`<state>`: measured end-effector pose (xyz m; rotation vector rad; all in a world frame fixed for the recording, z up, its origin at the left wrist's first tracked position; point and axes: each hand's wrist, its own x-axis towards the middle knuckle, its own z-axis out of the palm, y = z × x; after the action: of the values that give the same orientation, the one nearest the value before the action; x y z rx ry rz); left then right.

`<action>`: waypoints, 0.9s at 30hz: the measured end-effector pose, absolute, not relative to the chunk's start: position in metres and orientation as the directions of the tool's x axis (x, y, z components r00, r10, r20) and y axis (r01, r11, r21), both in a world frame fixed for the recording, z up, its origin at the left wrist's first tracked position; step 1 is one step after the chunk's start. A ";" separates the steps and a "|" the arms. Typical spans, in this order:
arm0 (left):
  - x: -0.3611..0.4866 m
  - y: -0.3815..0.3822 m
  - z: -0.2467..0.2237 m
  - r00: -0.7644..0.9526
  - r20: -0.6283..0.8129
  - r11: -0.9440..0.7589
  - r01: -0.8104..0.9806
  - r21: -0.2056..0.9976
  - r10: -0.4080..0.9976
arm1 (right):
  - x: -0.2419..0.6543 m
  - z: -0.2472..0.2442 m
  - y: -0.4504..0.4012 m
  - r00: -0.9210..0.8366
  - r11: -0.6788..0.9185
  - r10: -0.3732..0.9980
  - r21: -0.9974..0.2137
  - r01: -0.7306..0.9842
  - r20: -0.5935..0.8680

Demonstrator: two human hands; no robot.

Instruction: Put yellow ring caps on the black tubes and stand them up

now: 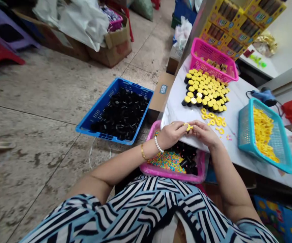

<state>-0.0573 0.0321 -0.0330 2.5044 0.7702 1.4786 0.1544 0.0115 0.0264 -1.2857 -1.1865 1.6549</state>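
A blue crate point(91, 116) of black tubes point(124, 114) sits on the floor point(47, 101); the left hand point(171, 134), fingers nearly together, pinches a yellow piece point(188, 127) at the table point(171, 109) edge, above a pink tub point(171, 176); the right hand point(205, 134) grips it too, fingertips pinched; yellow-capped tubes point(208, 90) stand beyond; a teal basket point(245, 126) sits farther right

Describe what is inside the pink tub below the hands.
Small multicoloured balls and black cylinders show. The left hand and tabletop hide part of the pink tub; its bottom is covered.
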 end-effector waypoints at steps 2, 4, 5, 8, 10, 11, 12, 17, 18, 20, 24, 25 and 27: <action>-0.063 0.037 -0.027 0.451 0.773 -0.886 0.345 0.309 0.445 | 0.162 0.026 0.007 -0.265 -0.347 0.912 -0.933 -0.095 -0.313; -0.065 0.042 -0.021 0.482 0.762 -0.900 0.281 0.334 0.433 | 0.165 0.027 0.004 -0.277 -0.373 0.904 -0.918 -0.138 -0.325; -0.066 0.044 -0.019 0.481 0.756 -0.896 0.250 0.368 0.445 | 0.165 0.028 0.005 -0.291 -0.385 0.896 -0.914 -0.131 -0.335; -0.064 0.045 -0.020 0.447 0.736 -0.860 0.228 0.457 0.509 | 0.155 0.030 0.008 -0.295 -0.370 0.893 -0.927 -0.056 -0.339; -0.063 0.042 -0.024 0.423 0.724 -0.838 0.242 0.488 0.544 | 0.144 0.031 0.010 -0.227 -0.323 0.923 -0.946 -0.014 -0.312; -0.063 0.039 -0.027 0.420 0.714 -0.828 0.251 0.502 0.560 | 0.140 0.031 0.010 -0.187 -0.300 0.937 -0.954 -0.004 -0.294; -0.063 0.036 -0.030 0.420 0.700 -0.815 0.263 0.516 0.578 | 0.135 0.031 0.010 -0.160 -0.286 0.946 -0.958 0.001 -0.282; -0.067 0.029 -0.033 0.464 0.613 -0.763 0.287 0.580 0.640 | 0.131 0.034 0.014 -0.209 -0.299 0.931 -0.954 0.030 -0.299; -0.068 0.030 -0.030 0.478 0.599 -0.758 0.279 0.590 0.642 | 0.132 0.035 0.017 -0.223 -0.315 0.922 -0.948 0.049 -0.318; -0.072 0.034 -0.023 0.501 0.567 -0.740 0.272 0.615 0.654 | 0.136 0.040 0.025 -0.264 -0.366 0.887 -0.926 0.094 -0.378; -0.076 0.044 -0.007 0.553 0.469 -0.678 0.264 0.686 0.689 | 0.146 0.059 0.043 -0.355 -0.380 0.812 -0.882 0.280 -0.463; -0.075 0.046 -0.005 0.570 0.433 -0.656 0.266 0.706 0.698 | 0.148 0.064 0.047 -0.352 -0.340 0.809 -0.863 0.374 -0.471; -0.075 0.047 -0.006 0.597 0.382 -0.629 0.277 0.727 0.705 | 0.148 0.071 0.053 -0.344 -0.279 0.797 -0.808 0.519 -0.496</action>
<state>-0.0748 0.0470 -0.0062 2.2028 0.7738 0.8938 0.1484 0.0530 0.0714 -1.6338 -1.7156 1.6672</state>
